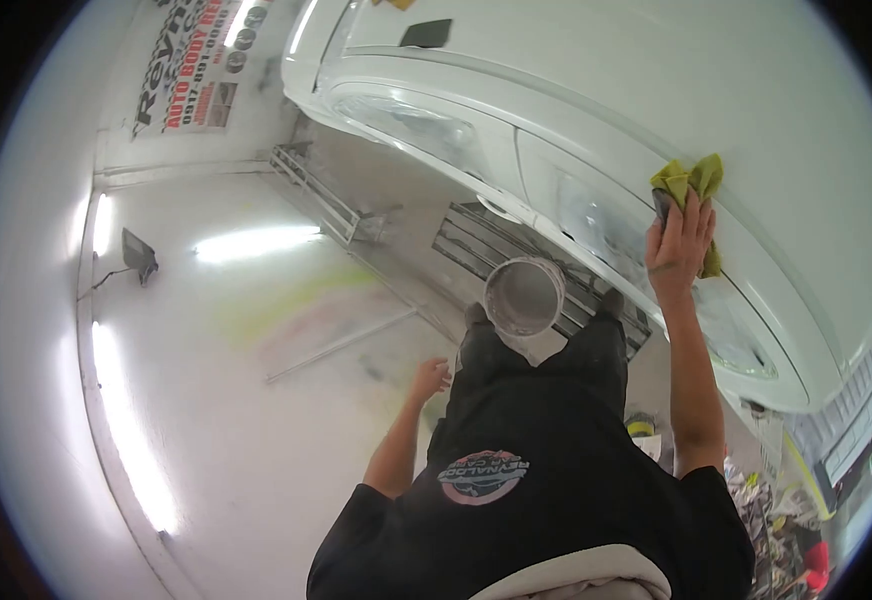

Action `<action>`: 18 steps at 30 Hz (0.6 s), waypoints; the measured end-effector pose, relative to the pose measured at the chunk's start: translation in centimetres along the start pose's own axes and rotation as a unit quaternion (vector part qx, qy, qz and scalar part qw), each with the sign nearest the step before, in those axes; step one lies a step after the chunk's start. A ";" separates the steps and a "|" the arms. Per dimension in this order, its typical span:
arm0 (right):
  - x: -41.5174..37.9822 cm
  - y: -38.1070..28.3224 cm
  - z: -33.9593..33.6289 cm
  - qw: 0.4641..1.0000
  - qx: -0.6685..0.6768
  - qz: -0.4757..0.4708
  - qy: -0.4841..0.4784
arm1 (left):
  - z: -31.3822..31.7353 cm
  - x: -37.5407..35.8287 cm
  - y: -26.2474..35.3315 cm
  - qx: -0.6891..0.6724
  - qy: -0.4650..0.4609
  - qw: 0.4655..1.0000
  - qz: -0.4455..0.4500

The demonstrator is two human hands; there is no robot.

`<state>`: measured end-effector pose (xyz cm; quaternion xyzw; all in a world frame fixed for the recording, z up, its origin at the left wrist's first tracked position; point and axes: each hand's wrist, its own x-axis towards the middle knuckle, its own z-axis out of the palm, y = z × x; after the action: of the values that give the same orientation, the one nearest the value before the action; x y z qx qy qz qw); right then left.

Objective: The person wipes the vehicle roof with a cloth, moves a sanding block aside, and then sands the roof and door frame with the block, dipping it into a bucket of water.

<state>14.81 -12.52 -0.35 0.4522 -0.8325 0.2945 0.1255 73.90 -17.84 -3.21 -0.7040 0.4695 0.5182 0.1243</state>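
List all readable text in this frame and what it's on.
"AUTO BODY REP...", cut off: red letters on the wall banner.
"Reyn...", cut off: large black letters on the same banner.
"0917-801-000...": number on the banner, partly blurred.
"REYNALDO", upside down: round logo on the black shirt; its smaller words are too blurred.

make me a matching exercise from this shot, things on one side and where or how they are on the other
Things:
1. yellow cloth
2. left hand
3. grey bucket
4. white car

Places or states:
a. on the floor by the person's feet
b. pressed under the right hand
c. hanging free, holding nothing
d. being wiped on its panel

Pairs: 1-b, 2-c, 3-a, 4-d
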 end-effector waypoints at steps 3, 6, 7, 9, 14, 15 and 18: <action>2.9 -3.7 3.0 0.999 0.018 -0.012 -0.031 | -2.2 -0.3 -2.4 0.012 -0.004 1.000 -0.021; 6.3 -7.8 5.7 0.999 0.011 -0.040 -0.030 | -5.3 1.0 -3.4 0.040 -0.022 0.998 -0.034; 7.1 -9.0 6.8 0.998 0.009 -0.045 -0.033 | -6.3 1.9 -3.3 0.050 -0.031 0.998 -0.035; 8.5 -11.6 9.1 0.998 0.001 -0.058 -0.039 | -9.0 5.2 -2.5 0.022 -0.029 0.997 -0.061; 10.4 -15.7 14.3 0.994 -0.054 -0.030 -0.093 | -18.6 26.2 -1.2 0.172 -0.060 0.974 0.132; 11.1 -16.6 14.9 0.993 -0.061 -0.022 -0.102 | -20.4 31.2 1.3 0.218 -0.048 0.961 0.161; 11.7 -19.5 16.0 0.992 -0.086 0.014 -0.091 | -25.5 45.4 6.2 0.549 0.185 0.602 0.550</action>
<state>25.27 -38.31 -0.20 0.4524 -0.8691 0.1815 0.0837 85.61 -62.14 -28.67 -0.1930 0.9771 -0.0077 0.0896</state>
